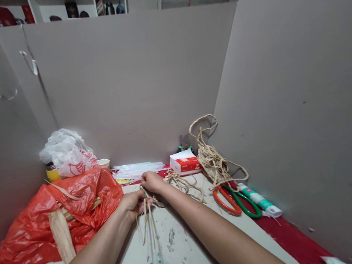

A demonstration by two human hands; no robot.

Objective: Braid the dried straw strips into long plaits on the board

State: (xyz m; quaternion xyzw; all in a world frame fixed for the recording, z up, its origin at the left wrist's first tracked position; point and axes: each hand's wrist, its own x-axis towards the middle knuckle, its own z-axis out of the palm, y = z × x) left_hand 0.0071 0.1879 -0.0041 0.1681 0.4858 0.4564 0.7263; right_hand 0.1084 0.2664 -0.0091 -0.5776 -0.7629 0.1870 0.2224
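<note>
My left hand [135, 204] is closed on pale, dry plant-fibre strands [152, 224], whose loose ends hang down over the table. Just beyond it, my right hand [153, 183] has its fingers pinched at the upper part of the same fibre work. A short stretch of braided cord [156, 202] shows between the hands and under my right wrist. To the right of that wrist, more thin braided cord [187, 185] lies loosely on the table. My fingers hide the spot where the strands meet.
A red plastic bag [87, 224] with dry husks [61, 235] lies left. At right are a heap of braided rope [213, 161], orange-and-green-handled scissors [228, 201], a rolled packet [261, 201] and a tissue box [185, 163]. Clear sticks [138, 170] lie behind. Grey partitions [129, 86] enclose the table.
</note>
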